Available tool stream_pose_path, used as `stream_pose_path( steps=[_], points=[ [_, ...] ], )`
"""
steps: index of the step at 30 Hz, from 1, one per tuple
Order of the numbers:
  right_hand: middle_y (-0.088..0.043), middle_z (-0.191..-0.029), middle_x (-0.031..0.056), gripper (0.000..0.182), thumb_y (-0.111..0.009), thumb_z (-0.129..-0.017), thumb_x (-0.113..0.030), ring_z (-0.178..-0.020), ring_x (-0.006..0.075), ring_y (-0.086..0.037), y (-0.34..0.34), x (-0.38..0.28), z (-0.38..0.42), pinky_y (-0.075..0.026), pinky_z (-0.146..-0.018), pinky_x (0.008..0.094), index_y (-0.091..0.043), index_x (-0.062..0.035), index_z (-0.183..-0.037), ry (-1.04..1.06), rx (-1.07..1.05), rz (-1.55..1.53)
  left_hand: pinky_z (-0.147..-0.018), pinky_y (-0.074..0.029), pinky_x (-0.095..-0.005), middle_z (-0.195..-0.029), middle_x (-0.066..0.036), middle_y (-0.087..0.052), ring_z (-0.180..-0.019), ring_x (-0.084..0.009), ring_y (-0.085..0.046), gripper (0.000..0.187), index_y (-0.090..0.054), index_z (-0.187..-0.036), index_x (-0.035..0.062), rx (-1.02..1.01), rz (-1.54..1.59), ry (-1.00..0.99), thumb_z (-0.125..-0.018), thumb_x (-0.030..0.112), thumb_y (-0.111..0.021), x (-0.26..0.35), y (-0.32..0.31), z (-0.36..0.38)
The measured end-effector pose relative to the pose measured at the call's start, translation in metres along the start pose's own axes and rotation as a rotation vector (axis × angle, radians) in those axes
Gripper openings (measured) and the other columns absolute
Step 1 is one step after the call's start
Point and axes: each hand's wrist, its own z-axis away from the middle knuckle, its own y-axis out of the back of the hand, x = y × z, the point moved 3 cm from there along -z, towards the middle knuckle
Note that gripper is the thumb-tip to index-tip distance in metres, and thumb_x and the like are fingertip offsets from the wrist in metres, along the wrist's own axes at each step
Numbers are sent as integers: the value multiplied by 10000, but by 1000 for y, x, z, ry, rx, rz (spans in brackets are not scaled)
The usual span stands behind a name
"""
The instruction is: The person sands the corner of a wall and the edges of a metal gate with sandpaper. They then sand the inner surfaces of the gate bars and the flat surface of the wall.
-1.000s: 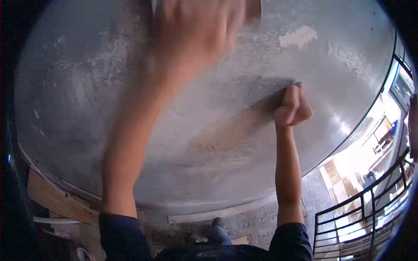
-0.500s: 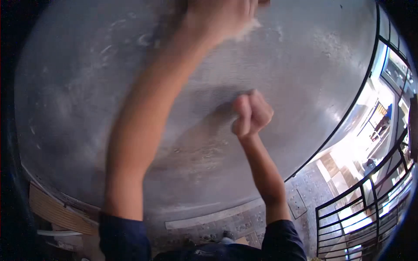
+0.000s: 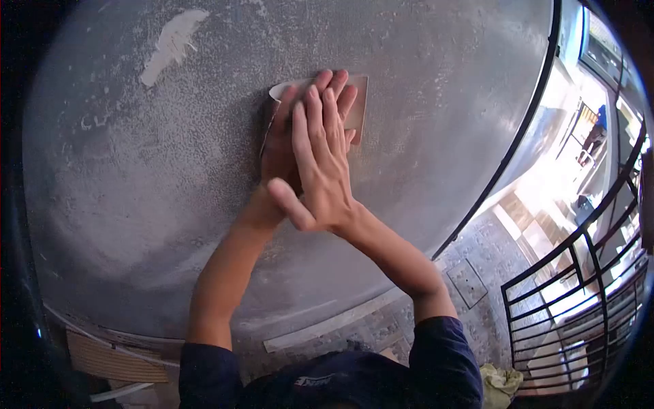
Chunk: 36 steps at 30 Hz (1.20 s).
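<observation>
A sheet of pale sandpaper-like material [image 3: 360,102] lies against the grey wall surface [image 3: 422,157]. My left hand [image 3: 278,153] presses flat on the sheet, its fingers reaching up over it. On top of it rests my right hand [image 3: 325,163], fingers extended upward and thumb out to the left. The right hand covers much of the left one and part of the sheet. A whitish patch [image 3: 175,44] marks the wall at the upper left.
Black metal railing [image 3: 593,293] stands at the lower right beside a tiled floor [image 3: 477,252]. A person in blue [image 3: 599,126] is far off at the right. Slatted board [image 3: 112,358] lies at the lower left; a crumpled cloth [image 3: 501,382] sits at the lower right.
My left hand has come down from the top of the view onto the wall's middle. My right hand, closed before, has opened and moved up and left onto the left hand.
</observation>
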Motion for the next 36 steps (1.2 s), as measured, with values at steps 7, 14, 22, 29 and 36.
stream_pose_path(
  steps=[7,14,22,29,36],
  points=[
    [-144,-1496,353,873,-436,-882,-502,-1416,483,-86,-10,6,-1,-68,-1137,537,-197,135,-1431,88,7,-81,-1129,-214,-513,-1531,-81,-265,-1409,-258,-268,521,-364,-1436,155,222,-535,-64,-952,317,-466,-6,-53,80],
    [-247,-1497,289,918,-394,-875,-623,-1415,460,-148,5,38,-2,-104,-1136,515,-299,119,-1406,-38,-21,160,-1117,-261,-496,-1448,-284,-348,-1381,-397,-304,512,-353,-1363,-118,129,-558,200,-962,200,-338,-31,-22,105],
    [-233,-1504,281,1013,-331,-850,-720,-1432,407,-141,2,38,4,4,-1137,513,-319,141,-1383,-19,-129,320,-1145,-186,-513,-1525,-221,-243,-1428,-345,-220,843,-261,-1444,-62,-87,-479,165,-817,452,-489,-39,-1,127],
    [-141,-1504,341,1030,-324,-867,-706,-1436,436,-50,1,19,-6,180,-1083,537,-231,172,-1399,-225,-102,416,-1161,-157,-505,-1547,-205,-179,-1437,-321,-194,692,-162,-1469,-51,-17,-657,169,-923,308,-389,-41,-21,119],
    [-177,-1473,375,999,-351,-881,-666,-1410,482,-119,-22,4,-15,-42,-1138,537,-231,187,-1386,-40,-121,58,-1166,-162,-478,-1549,-184,-171,-1441,-318,-162,647,-150,-1492,31,6,-721,169,-995,400,-336,-46,-29,126]
  ],
)
